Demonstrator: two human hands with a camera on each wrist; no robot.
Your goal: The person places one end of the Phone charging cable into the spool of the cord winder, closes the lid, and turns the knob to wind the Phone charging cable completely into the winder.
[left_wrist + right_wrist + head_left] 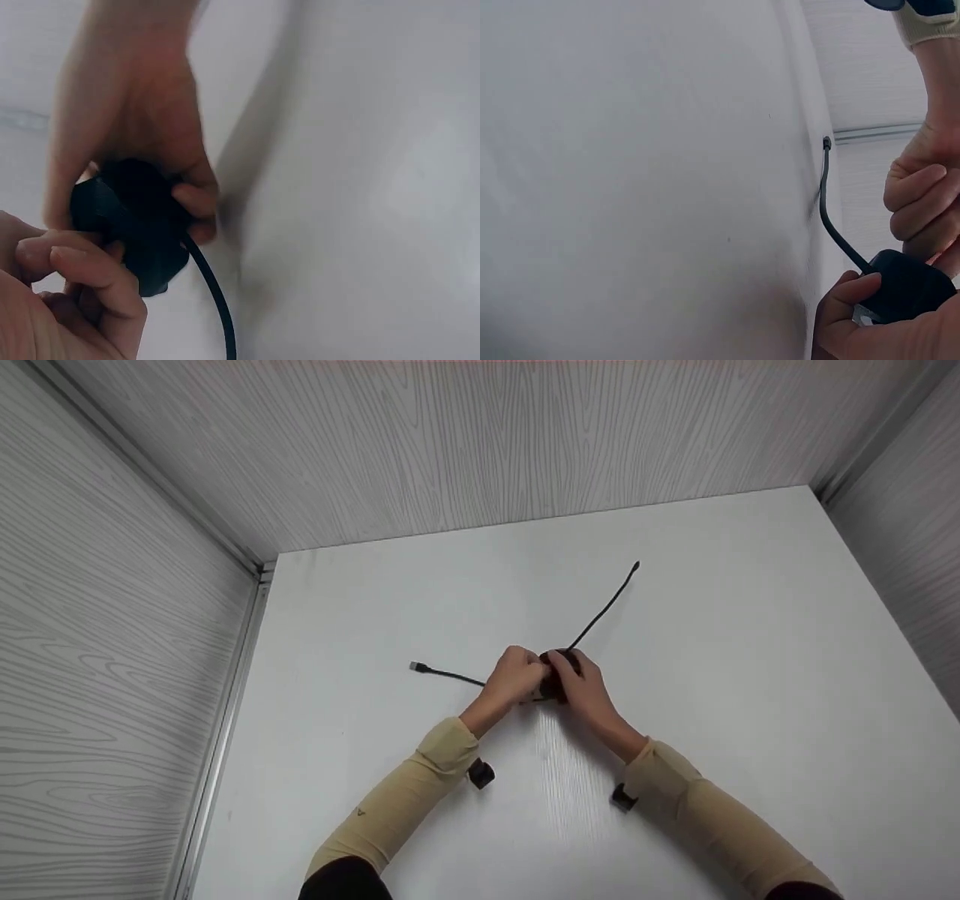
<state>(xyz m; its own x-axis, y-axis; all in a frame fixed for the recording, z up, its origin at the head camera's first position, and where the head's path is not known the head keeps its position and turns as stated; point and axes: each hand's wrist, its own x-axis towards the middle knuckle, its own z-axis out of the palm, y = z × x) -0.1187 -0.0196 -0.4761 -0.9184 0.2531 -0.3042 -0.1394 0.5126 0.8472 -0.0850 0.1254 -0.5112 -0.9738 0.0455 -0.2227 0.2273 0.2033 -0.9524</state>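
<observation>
A rounded black object [553, 687] with cable at its sides is between the two hands near the table's middle. My right hand [589, 694] grips it, the thumb on its top and the fingers around its far side. The curled fingers of my left hand [514, 675] pinch at its left edge, seen close in the left wrist view, and partly hide it. One black cable [602, 615] runs from the object up to the right. Another length with a USB plug [418, 667] sticks out left from behind the left hand. A pale patch shows beside the right fingers in the right wrist view.
The white table [375, 607] is bounded by grey wood-grain panels at the back [480, 442], left and right. Black wrist cameras [481, 773] hang beneath both beige sleeves [409, 780], close over the tabletop.
</observation>
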